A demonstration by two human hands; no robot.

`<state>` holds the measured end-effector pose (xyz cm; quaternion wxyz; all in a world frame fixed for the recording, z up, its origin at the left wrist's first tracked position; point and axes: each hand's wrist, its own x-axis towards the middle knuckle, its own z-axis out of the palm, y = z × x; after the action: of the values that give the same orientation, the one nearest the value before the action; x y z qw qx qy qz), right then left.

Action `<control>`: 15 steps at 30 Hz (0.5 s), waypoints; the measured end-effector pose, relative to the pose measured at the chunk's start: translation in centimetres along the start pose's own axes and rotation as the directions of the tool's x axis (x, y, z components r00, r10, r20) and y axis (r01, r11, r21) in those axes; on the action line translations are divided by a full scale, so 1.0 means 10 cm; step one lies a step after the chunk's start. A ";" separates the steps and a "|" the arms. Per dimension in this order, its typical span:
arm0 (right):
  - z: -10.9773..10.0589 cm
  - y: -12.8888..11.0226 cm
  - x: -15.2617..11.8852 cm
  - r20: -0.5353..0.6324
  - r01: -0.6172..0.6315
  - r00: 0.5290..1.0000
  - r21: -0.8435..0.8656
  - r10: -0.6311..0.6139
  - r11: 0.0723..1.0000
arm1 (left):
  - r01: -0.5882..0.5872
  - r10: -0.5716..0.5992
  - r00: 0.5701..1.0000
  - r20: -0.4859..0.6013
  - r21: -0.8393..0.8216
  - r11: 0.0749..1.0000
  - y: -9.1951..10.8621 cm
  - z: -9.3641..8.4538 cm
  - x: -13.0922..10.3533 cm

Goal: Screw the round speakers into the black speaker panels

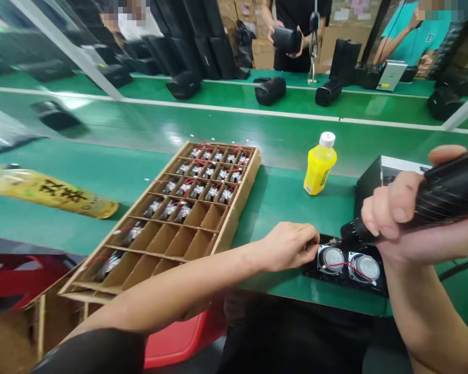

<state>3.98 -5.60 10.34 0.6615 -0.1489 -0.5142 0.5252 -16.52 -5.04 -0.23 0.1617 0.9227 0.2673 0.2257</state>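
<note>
A black panel point(345, 281) with two round silver speakers point(332, 258) and a red wire lies on the green table near its front edge. My left hand point(290, 246) is closed at the panel's upper left corner, fingertips pressed together; what they pinch is hidden. In my right hand point(407, 218) is a black cylindrical power tool point(448, 189), fingers wrapped round it. The tool's narrow end points down and left at the panel's upper edge, above the speakers.
A cardboard tray point(237, 208) with dividers holds several wired parts left of the panel. A yellow bottle point(320, 165), a black box point(368, 182) and a larger yellow bottle point(54, 192) stand or lie around. People work across the green conveyor point(226, 122). A red stool point(175, 337) is below.
</note>
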 end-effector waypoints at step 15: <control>-0.23 0.10 -0.01 0.362 -0.138 0.926 0.057 0.109 0.989 | -0.074 0.074 0.997 -0.005 -0.087 0.993 0.02 0.05 -0.04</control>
<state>5.34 -4.52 8.53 0.5281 -0.0559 -0.5937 0.6046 -16.54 -5.49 -0.72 0.1931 0.9239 0.2229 0.2436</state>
